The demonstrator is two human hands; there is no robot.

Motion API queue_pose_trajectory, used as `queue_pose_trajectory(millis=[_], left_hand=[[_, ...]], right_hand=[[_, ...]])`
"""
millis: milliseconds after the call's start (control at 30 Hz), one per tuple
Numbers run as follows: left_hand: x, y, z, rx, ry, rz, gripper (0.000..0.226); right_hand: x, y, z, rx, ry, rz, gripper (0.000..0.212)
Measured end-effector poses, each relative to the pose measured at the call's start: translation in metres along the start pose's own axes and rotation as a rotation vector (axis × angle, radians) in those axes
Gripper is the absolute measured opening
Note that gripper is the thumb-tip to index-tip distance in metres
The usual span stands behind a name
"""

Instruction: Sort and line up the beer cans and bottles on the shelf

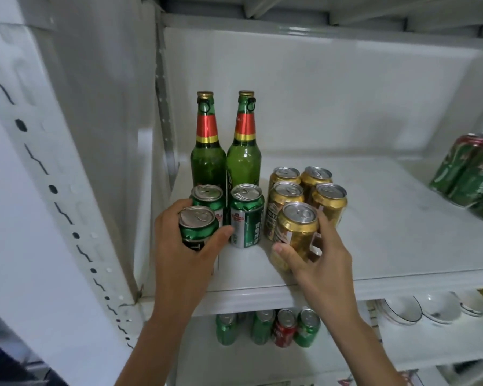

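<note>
Head view looks down at a white shelf (346, 238) where beer is grouped at the left end. The left hand (184, 246) has its grip curled round a green can (197, 227) at the front left corner, thumb across the can's right side, fingers wrapping the left. The right hand (318, 257) has its grip closed on a gold can (296, 232), thumb on the near face and fingers behind it; this can sits at the front of the gold group and leans slightly.

Behind the held green can stand 2 more green cans: one (207, 197) directly behind it and a dented one (247, 215) to the right, just beside the left thumb. At the back, 2 green bottles (208, 162) with red and gold neck bands stand upright side by side, touching or nearly so, against the shelf's left rear.

To the right of the green cans, 4 gold cans (307, 188) stand in 2 rows of 2, close together, just behind the held gold can.

At the far right of the shelf lies a shrink-wrapped pack of green cans (471, 176), well apart from the rest.

On the lower shelf, 3 green cans and 1 red can (285, 327) stand in a row, with white bowls (418, 305) further right
</note>
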State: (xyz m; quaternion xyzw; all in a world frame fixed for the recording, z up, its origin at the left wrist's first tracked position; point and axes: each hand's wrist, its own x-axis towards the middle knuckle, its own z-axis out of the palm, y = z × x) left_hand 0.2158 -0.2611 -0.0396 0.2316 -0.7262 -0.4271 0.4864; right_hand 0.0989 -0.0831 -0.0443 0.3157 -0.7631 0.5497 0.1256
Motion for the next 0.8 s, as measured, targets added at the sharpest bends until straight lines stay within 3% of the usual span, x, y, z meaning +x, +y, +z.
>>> queue_pose_trajectory(millis=[533,800], left_hand=[[0.000,0.002,-0.010,-0.014,-0.143,0.080,0.073],[0.008,0.017,-0.011,0.095,-0.195,0.170,0.075]], right_hand=[[0.015,0.002,-0.014,-0.027,-0.133,0.022,0.071],[0.026,-0.009,-0.023,-0.142,-0.122,-0.063,0.088]])
